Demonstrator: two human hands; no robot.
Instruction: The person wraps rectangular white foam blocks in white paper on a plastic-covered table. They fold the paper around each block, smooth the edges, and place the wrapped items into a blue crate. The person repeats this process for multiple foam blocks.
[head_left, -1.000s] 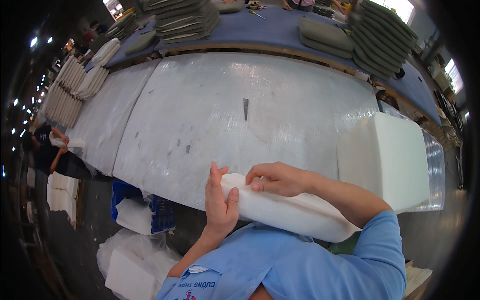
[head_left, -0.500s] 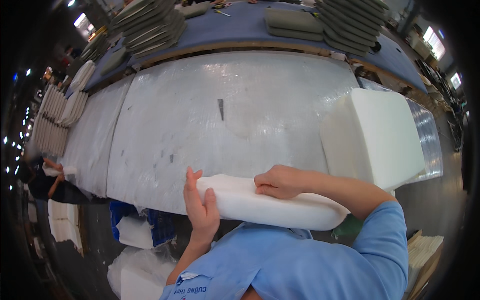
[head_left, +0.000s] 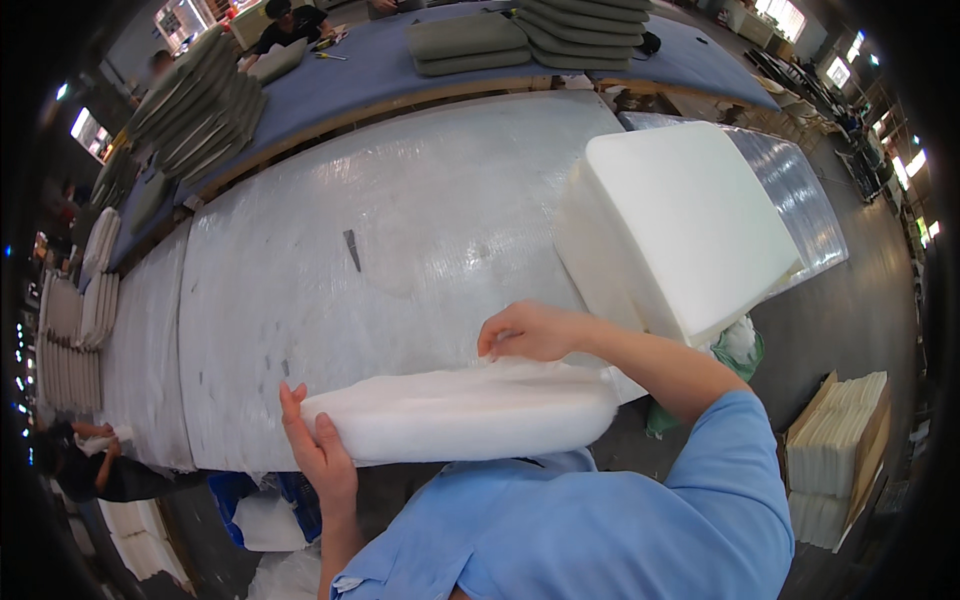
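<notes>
A long white padded cushion (head_left: 465, 415) lies across the near edge of the table, in front of my body. My left hand (head_left: 325, 455) rests against its left end, fingers stretched upward and thumb apart along the near face. Above the far top edge is my right hand (head_left: 532, 332), its fingers curled in a pinch. Between them is a thin wisp of white batting (head_left: 520, 368), which rises loosely from the cushion's top. Part of the right fingertips is hidden.
A stack of white foam sheets (head_left: 690, 225) stands on the plastic-wrapped table (head_left: 410, 300) at the right. A dark sliver (head_left: 352, 250) lies mid-table. Green-grey cushions (head_left: 580, 30) are piled on the blue table behind. A blue crate (head_left: 235, 500) sits below left; other people work at left and far back.
My view has turned, so the table and foam stack shift left. My right hand has lifted from the cushion's top, drawing up loose batting. The left hand stays at the cushion's end.
</notes>
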